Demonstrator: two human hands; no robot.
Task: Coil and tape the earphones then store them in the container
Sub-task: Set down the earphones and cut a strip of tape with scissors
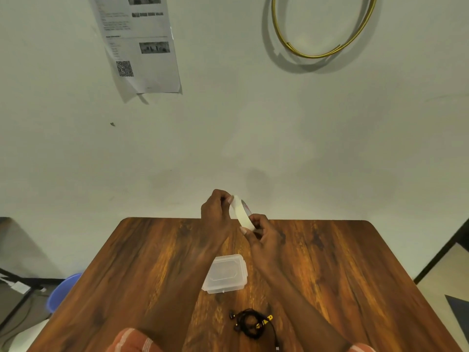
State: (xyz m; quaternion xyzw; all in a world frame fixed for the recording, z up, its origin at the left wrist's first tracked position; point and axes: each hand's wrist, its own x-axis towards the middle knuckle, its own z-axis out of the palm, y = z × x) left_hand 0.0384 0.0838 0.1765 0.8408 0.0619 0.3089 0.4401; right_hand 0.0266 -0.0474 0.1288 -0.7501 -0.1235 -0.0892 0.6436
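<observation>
— Earphones (250, 323), where do they lie?
— Low in the frame, just right of centre: a black coiled cable on the wooden table (330, 262), with yellow printed tape on the coil's right side and the plug end trailing toward the bottom edge.
— Start big, then. What fills the rest?
— A pale wall (253, 123) takes the whole upper half. A printed sheet (142, 47) hangs at upper left, a gold hoop (322, 29) at upper right.
— And the container?
— A clear plastic box (225, 274), lid closed, mid-table above the earphones, apart from them.
— The hands?
— Both are raised over the table's far edge, around a white tape roll (242, 215). The left hand (215, 212) pinches its upper rim with curled fingers; the right hand (264, 237) grips the lower rim, thumb along the roll's outer face.
</observation>
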